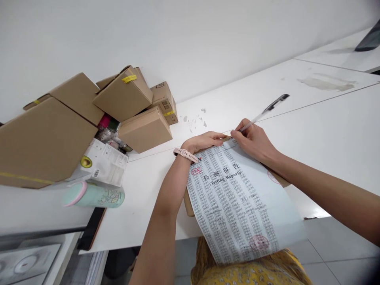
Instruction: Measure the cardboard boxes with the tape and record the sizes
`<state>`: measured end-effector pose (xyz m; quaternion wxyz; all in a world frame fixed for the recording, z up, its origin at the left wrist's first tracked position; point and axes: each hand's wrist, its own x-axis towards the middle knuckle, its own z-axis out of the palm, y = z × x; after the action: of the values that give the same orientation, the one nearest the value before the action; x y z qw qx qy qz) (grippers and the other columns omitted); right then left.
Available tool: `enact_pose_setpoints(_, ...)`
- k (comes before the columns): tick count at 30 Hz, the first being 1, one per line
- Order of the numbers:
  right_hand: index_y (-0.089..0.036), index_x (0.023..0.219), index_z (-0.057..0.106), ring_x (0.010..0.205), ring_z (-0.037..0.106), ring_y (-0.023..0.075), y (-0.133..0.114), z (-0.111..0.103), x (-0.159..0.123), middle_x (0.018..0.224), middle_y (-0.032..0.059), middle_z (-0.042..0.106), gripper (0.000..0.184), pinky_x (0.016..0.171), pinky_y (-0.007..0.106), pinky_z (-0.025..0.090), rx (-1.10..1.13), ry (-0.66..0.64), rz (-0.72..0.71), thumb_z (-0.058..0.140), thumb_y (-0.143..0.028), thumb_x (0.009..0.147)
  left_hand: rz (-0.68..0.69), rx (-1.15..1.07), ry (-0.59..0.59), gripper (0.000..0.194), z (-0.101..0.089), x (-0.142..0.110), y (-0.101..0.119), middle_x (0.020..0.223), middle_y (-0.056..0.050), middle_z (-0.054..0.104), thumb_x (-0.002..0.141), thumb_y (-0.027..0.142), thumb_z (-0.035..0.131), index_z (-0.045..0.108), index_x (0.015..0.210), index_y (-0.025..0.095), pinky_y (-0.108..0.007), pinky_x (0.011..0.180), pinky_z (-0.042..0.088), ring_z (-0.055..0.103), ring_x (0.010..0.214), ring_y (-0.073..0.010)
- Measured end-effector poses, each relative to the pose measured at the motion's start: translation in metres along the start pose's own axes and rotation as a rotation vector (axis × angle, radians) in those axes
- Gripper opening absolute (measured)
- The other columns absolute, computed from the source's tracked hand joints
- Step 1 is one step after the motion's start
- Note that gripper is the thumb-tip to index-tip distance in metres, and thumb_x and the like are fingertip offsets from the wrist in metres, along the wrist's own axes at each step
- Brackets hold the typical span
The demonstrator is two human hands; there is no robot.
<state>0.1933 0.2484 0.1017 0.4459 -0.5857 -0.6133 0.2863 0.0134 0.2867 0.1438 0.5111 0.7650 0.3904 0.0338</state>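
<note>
A clear pen with a black cap on its rear end [269, 109] is gripped in my right hand [253, 140], its tip down at the top edge of a printed paper sheet [231, 198]. The sheet is headed "Testing Report" in English, carries red stamps, and has rows of small dark characters. My left hand [204, 141], with a pink band [186, 154] at the wrist, lies flat along the sheet's top edge, fingers stretched toward the pen tip. Under the sheet shows something brown [189, 204], perhaps cardboard. The sheet's lower part hangs past the table edge over my lap.
Several cardboard boxes [145, 130] stand at the left against the wall. Near them are a white package with an avocado picture [108, 164] and a mint-green bottle [103, 196] lying tilted. A dark object [369, 39] stands at far right on the white table [332, 130].
</note>
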Motion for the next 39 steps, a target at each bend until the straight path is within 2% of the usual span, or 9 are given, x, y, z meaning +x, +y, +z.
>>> enact_pose_setpoints(5,-0.028,0.093,0.048,0.07,0.064,0.0167,0.01,0.001,0.005,0.077,-0.001,0.06,0.013,0.067,0.036,0.053,0.285,0.323,-0.133,0.059,-0.035,0.092,-0.022,-0.027,0.011,0.038,0.0,0.005,-0.005,0.121,-0.013,0.068,0.099,0.028,0.059,0.057,0.134,0.013,-0.046,0.094,0.054,0.065,0.104,-0.0207)
enact_pose_setpoints(7,-0.028,0.094,0.047,0.071,0.066,0.0165,0.012,0.001,0.005,0.081,-0.0007,0.06,0.018,0.071,0.037,0.055,0.319,0.366,-0.167,0.062,-0.037,0.091,-0.023,-0.035,0.013,0.037,0.0,0.006,-0.007,0.124,-0.011,0.066,0.098,0.033,0.062,0.059,0.13,0.015,-0.046,0.091,0.057,0.067,0.104,-0.0221)
enact_pose_setpoints(11,-0.027,0.092,0.047,0.069,0.066,0.0169,0.008,0.001,0.001,0.077,-0.0009,0.062,0.022,0.07,0.037,0.056,0.311,0.336,-0.188,0.066,-0.039,0.09,-0.017,-0.041,0.017,0.035,-0.001,0.006,-0.008,0.125,-0.01,0.065,0.099,0.035,0.063,0.06,0.128,0.016,-0.045,0.089,0.058,0.067,0.105,-0.0224)
enact_pose_setpoints(14,-0.027,0.087,0.047,0.065,0.063,0.0171,0.002,0.001,-0.003,0.068,-0.0016,0.062,0.02,0.064,0.036,0.053,0.264,0.286,-0.138,0.063,-0.039,0.091,-0.017,-0.037,0.038,0.034,-0.001,0.006,-0.01,0.125,-0.01,0.064,0.099,0.035,0.063,0.061,0.127,0.016,-0.044,0.089,0.058,0.066,0.104,-0.0222)
enact_pose_setpoints(17,-0.027,0.078,0.046,0.053,0.051,0.0141,-0.001,0.001,-0.003,0.055,-0.0045,0.054,0.02,0.055,0.033,0.043,0.185,0.12,-0.058,0.063,-0.032,0.089,-0.015,-0.035,0.065,0.035,0.0,0.007,-0.012,0.125,-0.01,0.064,0.098,0.036,0.063,0.061,0.127,0.017,-0.044,0.089,0.058,0.066,0.105,-0.0227)
enact_pose_setpoints(21,-0.024,0.071,0.048,0.054,0.042,0.0123,-0.001,0.004,0.006,0.056,-0.0049,0.047,0.017,0.054,0.031,0.034,0.058,-0.078,-0.019,0.061,-0.024,0.082,-0.008,-0.033,0.095,0.035,-0.002,0.01,-0.015,0.126,-0.01,0.064,0.098,0.036,0.064,0.061,0.127,0.016,-0.044,0.089,0.058,0.066,0.106,-0.0231)
enact_pose_setpoints(30,-0.024,0.068,0.044,0.057,0.041,0.0135,-0.003,0.01,0.011,0.057,-0.0043,0.047,0.018,0.056,0.032,0.032,-0.016,-0.088,-0.062,0.059,-0.025,0.079,-0.01,-0.008,0.102,0.036,0.0,0.012,-0.017,0.128,-0.01,0.063,0.097,0.037,0.064,0.061,0.128,0.018,-0.045,0.09,0.058,0.066,0.107,-0.0238)
enact_pose_setpoints(35,-0.025,0.07,0.044,0.057,0.041,0.014,-0.002,0.008,0.01,0.057,-0.0046,0.046,0.015,0.056,0.032,0.032,-0.011,-0.082,-0.061,0.056,-0.025,0.079,0.024,-0.014,0.118,0.034,-0.001,0.006,-0.018,0.128,-0.009,0.062,0.107,0.032,0.045,0.061,0.128,0.012,-0.046,0.094,0.054,0.064,0.113,-0.0258)
enact_pose_setpoints(39,-0.025,0.071,0.045,0.057,0.042,0.0148,0.0,0.008,0.011,0.057,-0.0043,0.046,0.013,0.056,0.031,0.032,-0.014,-0.072,-0.064,0.056,-0.027,0.079,0.069,-0.018,0.149,0.034,-0.003,0.004,-0.019,0.128,-0.009,0.062,0.107,0.033,0.044,0.06,0.129,0.012,-0.046,0.094,0.054,0.064,0.113,-0.0253)
